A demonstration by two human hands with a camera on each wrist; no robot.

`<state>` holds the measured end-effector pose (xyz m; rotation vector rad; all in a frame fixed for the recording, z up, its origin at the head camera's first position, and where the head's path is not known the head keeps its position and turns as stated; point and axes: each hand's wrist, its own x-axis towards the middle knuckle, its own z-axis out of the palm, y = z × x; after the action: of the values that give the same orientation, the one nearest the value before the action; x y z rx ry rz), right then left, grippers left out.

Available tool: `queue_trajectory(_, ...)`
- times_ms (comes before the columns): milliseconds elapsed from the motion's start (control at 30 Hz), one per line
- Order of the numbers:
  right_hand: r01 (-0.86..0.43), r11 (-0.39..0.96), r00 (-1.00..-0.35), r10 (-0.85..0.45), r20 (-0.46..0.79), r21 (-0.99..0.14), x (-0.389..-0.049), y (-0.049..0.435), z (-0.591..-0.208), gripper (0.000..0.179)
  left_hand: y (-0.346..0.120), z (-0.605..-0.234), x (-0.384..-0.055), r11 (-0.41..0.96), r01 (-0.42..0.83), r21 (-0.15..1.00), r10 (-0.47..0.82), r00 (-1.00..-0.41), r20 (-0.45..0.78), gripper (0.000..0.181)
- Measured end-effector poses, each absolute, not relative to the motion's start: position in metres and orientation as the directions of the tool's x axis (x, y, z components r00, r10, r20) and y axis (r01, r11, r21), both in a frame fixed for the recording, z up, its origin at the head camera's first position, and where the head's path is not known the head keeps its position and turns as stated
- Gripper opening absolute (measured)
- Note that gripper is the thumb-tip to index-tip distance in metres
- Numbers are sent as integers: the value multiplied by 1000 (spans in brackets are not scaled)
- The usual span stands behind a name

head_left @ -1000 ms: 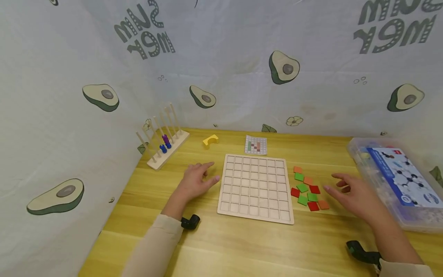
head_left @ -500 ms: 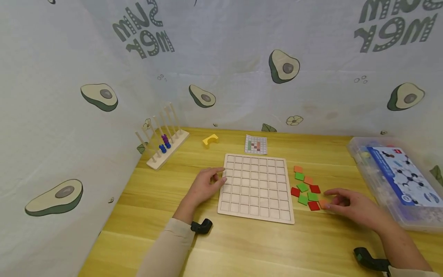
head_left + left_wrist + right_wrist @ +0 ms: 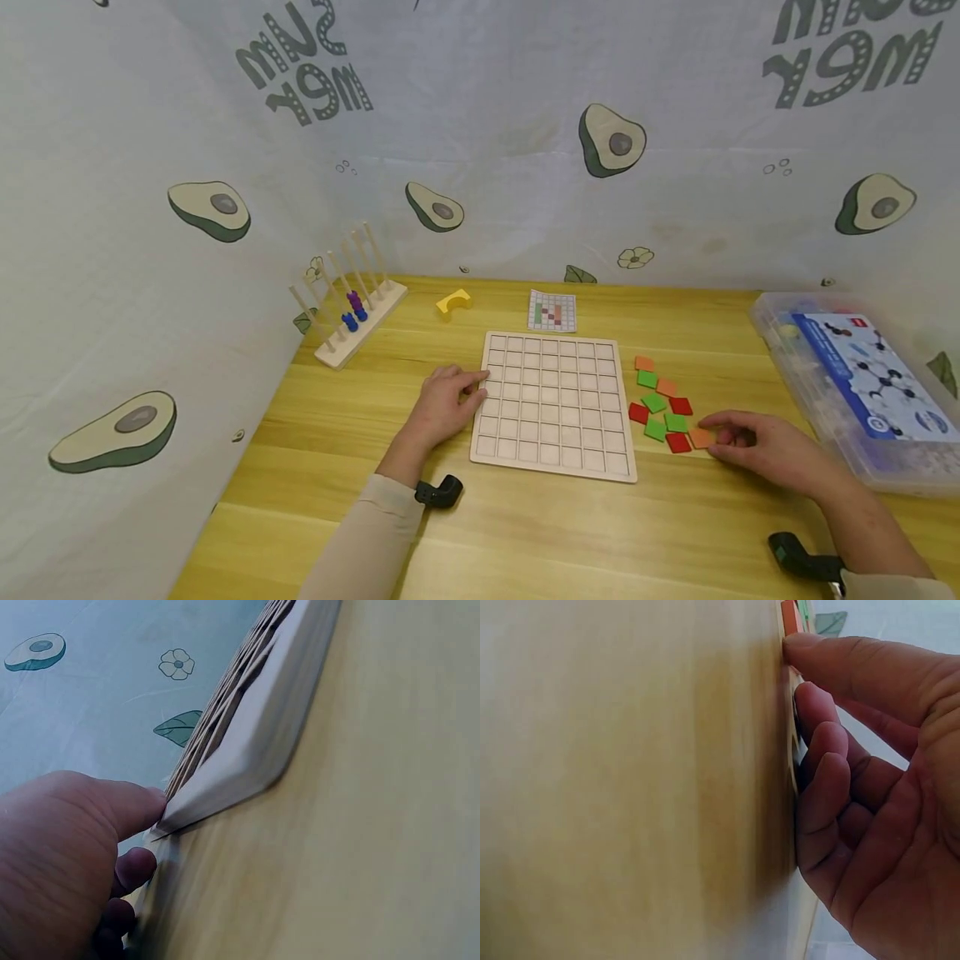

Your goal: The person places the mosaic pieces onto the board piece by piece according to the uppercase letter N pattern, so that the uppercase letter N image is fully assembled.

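Observation:
A square wooden grid board (image 3: 552, 474) lies flat on the table, rows of square recesses facing up. My left hand (image 3: 444, 404) rests at its left edge, thumb and index finger touching the rim; in the left wrist view the thumb (image 3: 139, 806) meets the board's side (image 3: 247, 776). Right of the board lie loose square tiles in green, red and orange, among them a green tile (image 3: 655, 430) and a red tile (image 3: 678, 442). My right hand (image 3: 772, 450) pinches the nearest orange tile (image 3: 701, 438) between thumb and index finger, its other fingers curled beneath.
Behind the board lies a small pattern card (image 3: 552, 312). A yellow arch block (image 3: 453, 303) and a peg stand (image 3: 360, 329) with blue and purple beads are at the back left. A clear plastic box (image 3: 832, 454) with a printed sheet occupies the right. Patterned cloth hangs behind.
My left hand has moved right to the board's edge. My right hand has come down and left from above the table to the orange tile and taken hold of it.

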<state>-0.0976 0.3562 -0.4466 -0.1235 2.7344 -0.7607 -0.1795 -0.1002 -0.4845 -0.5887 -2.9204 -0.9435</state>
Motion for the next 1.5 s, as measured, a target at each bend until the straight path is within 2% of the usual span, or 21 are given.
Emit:
queue_trajectory(567,60,869,-946,-108,-307,-491,-100,356,-448,43,-100,-484,-176,738,332,587,332,-937,112,33)
queue_trajectory(933,46,860,-950,-120,-288,-508,-98,355,-446,43,-100,-485,-176,746,347,569,322,-935,148,31)
queue_trajectory(1200,74,873,-949,-87,-304,-481,-103,340,-433,55,-100,-484,-176,742,354,569,321,-933,162,31)
queue_trajectory(1500,-18,860,-969,-139,-202,-510,-113,306,-420,43,-100,-483,-175,750,346,563,319,-936,151,31)
